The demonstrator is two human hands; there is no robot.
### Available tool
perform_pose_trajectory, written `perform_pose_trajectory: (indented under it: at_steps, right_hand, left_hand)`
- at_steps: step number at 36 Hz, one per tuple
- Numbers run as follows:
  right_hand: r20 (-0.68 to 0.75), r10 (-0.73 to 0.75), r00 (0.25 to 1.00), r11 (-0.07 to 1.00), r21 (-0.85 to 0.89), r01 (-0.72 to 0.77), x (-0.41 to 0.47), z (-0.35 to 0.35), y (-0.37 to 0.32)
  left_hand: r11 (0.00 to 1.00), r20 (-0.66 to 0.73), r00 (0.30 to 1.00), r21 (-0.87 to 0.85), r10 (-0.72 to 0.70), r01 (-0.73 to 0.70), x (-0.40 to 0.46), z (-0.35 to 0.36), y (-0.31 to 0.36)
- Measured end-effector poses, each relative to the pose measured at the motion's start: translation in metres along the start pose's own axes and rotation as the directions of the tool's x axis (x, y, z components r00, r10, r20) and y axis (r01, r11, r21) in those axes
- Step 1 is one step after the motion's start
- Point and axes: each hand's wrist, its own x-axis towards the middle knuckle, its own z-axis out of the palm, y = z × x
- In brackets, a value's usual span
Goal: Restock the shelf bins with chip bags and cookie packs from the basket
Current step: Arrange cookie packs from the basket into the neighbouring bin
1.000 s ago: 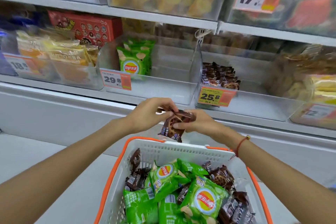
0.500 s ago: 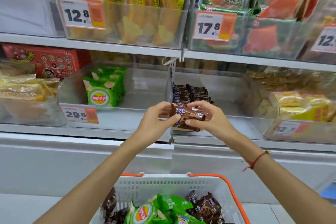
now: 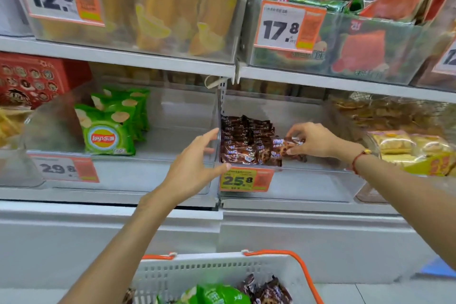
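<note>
My right hand inside cookie bin, fingers pinching cookie pack, pack touching right side of brown stack at bin's left front. My left hand spread, holding nothing, fingertips on clear divider at bin's left front corner, thumb just above 25.8 tag. Chip bin to left: green chip bags upright at its left side. Basket below at bottom edge, green bags and brown packs inside.
</note>
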Motion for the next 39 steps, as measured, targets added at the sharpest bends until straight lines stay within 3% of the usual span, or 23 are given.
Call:
perform_pose_trajectory:
  at_steps: [5,14,21,27,32,39]
  right_hand:
    - [0.098,-0.044,0.994,0.993,-0.103,0.054,0.016,0.023,-0.014]
    - [-0.003,-0.236,0.972,0.914,-0.341,0.221,0.021,0.033,-0.022]
    - [-0.004,-0.192,0.981,0.958,-0.217,0.186,0.026,0.029,-0.022]
    - [0.042,-0.159,0.986,0.94,-0.299,0.164,0.025,0.035,-0.028]
    - [-0.011,-0.203,0.979,0.899,-0.399,0.182,0.022,0.035,-0.029]
    - [0.014,-0.264,0.964,0.911,-0.324,0.254,0.018,0.039,-0.038]
  left_hand:
    - [0.999,-0.033,0.999,0.018,0.028,-0.027,-0.001,-0.001,-0.005]
    - [0.999,-0.079,0.996,0.026,0.042,-0.04,0.001,0.0,-0.01]
    - [0.999,-0.071,0.997,0.045,0.033,-0.03,0.0,0.0,-0.008]
    - [0.998,-0.065,0.997,0.046,0.038,-0.035,0.0,0.0,-0.009]
    - [0.998,-0.065,0.997,0.051,0.043,-0.04,0.0,0.0,-0.009]
    - [0.998,-0.07,0.997,0.058,0.042,-0.038,0.0,0.0,-0.009]
